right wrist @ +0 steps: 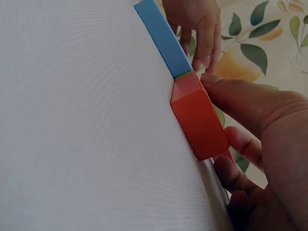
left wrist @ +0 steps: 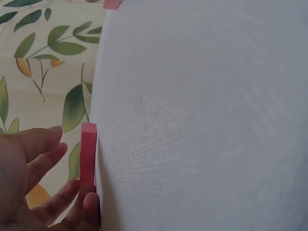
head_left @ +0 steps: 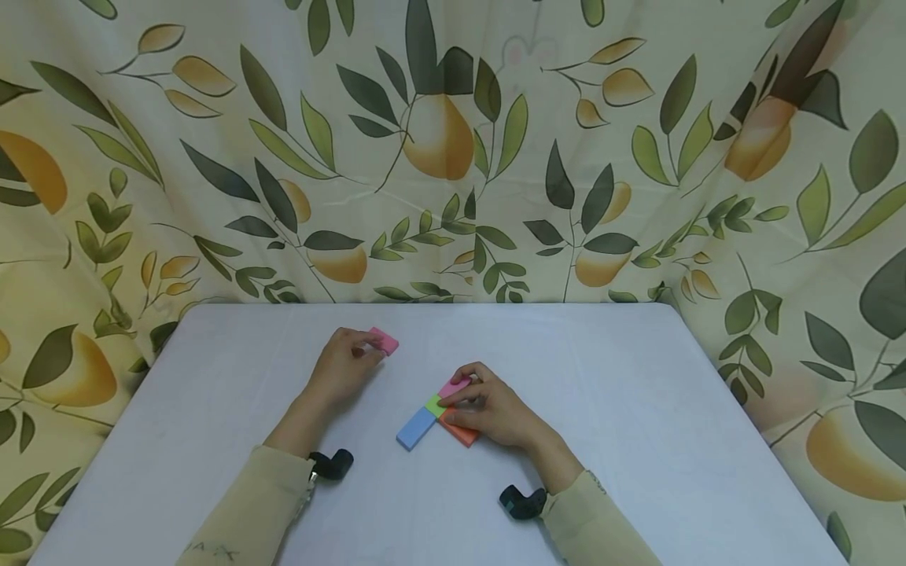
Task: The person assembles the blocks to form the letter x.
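Note:
My left hand (head_left: 348,360) pinches a pink block (head_left: 384,341) at the back of the table; the left wrist view shows this pink block (left wrist: 88,154) lying against the white surface, fingertips at its near end. Closer to the front, my right hand (head_left: 499,405) has its curled fingers on a group of joined blocks. The group holds a blue block (head_left: 416,428), a small green block (head_left: 435,406), a pink block (head_left: 454,387) and an orange block (head_left: 460,429). From the right wrist, the thumb touches beside the orange block (right wrist: 199,125); fingers partly hide the pink one.
White cloth covers the table (head_left: 602,354), whose back edge meets a curtain (head_left: 453,236) printed with leaves and fruit. Black wrist cameras are worn on both arms, the left camera (head_left: 333,464) and the right camera (head_left: 522,502), over beige sleeves.

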`<move>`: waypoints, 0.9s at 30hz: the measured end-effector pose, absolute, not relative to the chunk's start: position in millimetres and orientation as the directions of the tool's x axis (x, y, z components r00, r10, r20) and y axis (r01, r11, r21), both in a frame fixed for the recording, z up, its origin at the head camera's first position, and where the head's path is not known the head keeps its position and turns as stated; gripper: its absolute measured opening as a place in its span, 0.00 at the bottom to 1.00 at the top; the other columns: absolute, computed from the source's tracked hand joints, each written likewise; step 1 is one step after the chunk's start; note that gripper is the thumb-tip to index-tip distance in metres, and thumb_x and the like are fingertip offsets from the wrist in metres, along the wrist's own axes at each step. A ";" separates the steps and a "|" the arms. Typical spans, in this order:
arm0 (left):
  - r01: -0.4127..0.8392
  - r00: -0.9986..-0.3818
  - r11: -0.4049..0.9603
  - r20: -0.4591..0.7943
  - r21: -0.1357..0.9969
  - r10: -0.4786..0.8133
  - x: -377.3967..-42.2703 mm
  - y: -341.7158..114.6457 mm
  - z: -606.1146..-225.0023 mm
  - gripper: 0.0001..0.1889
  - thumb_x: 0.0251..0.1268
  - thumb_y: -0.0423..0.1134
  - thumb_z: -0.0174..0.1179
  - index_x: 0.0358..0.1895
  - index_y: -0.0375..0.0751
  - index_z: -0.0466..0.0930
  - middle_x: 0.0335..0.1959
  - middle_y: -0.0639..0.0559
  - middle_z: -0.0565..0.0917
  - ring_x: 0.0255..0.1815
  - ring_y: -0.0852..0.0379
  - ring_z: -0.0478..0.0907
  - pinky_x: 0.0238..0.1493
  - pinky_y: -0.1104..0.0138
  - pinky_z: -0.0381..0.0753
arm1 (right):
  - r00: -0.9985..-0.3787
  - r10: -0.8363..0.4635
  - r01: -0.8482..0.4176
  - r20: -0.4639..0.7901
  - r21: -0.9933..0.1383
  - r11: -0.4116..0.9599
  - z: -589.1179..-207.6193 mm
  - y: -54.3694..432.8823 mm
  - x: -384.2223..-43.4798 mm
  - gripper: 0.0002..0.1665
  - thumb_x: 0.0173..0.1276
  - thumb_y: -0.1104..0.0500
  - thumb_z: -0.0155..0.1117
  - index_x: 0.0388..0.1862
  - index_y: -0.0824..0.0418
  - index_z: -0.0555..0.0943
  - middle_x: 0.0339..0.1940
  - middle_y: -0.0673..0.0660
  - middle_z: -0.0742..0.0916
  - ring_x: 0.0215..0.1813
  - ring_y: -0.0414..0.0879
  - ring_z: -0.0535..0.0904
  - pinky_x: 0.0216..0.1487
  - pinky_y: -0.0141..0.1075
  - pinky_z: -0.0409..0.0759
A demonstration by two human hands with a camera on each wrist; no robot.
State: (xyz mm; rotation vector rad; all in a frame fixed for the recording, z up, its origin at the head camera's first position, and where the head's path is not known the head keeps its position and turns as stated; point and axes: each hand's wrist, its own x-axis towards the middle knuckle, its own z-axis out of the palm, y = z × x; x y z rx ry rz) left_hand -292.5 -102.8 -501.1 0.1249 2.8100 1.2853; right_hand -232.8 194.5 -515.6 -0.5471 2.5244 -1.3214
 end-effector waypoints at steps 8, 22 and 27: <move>0.064 -0.996 0.640 0.009 0.766 0.089 -297.3 -102.8 -503.9 0.22 0.72 0.44 0.65 0.67 0.51 0.81 0.65 0.44 0.72 0.59 0.44 0.78 0.62 0.52 0.79 | -0.900 -0.434 -0.212 -0.036 -0.833 0.510 -515.5 194.7 -232.6 0.13 0.65 0.50 0.77 0.48 0.38 0.91 0.65 0.41 0.74 0.70 0.47 0.69 0.69 0.51 0.67; 0.103 -0.992 0.707 0.018 0.700 0.126 -310.9 -99.9 -503.5 0.19 0.72 0.45 0.64 0.64 0.53 0.84 0.69 0.41 0.71 0.53 0.45 0.80 0.57 0.52 0.79 | -0.903 -0.429 -0.209 -0.034 -0.837 0.506 -515.9 195.5 -232.0 0.12 0.65 0.49 0.77 0.47 0.36 0.91 0.64 0.42 0.75 0.68 0.47 0.70 0.68 0.51 0.68; 0.094 -0.992 0.743 -0.001 0.663 0.126 -314.0 -97.0 -503.5 0.18 0.73 0.48 0.63 0.63 0.56 0.85 0.68 0.43 0.73 0.57 0.45 0.79 0.56 0.52 0.76 | -0.904 -0.425 -0.207 -0.037 -0.832 0.514 -514.7 195.0 -231.8 0.12 0.65 0.49 0.77 0.47 0.36 0.91 0.64 0.41 0.75 0.69 0.47 0.70 0.69 0.51 0.68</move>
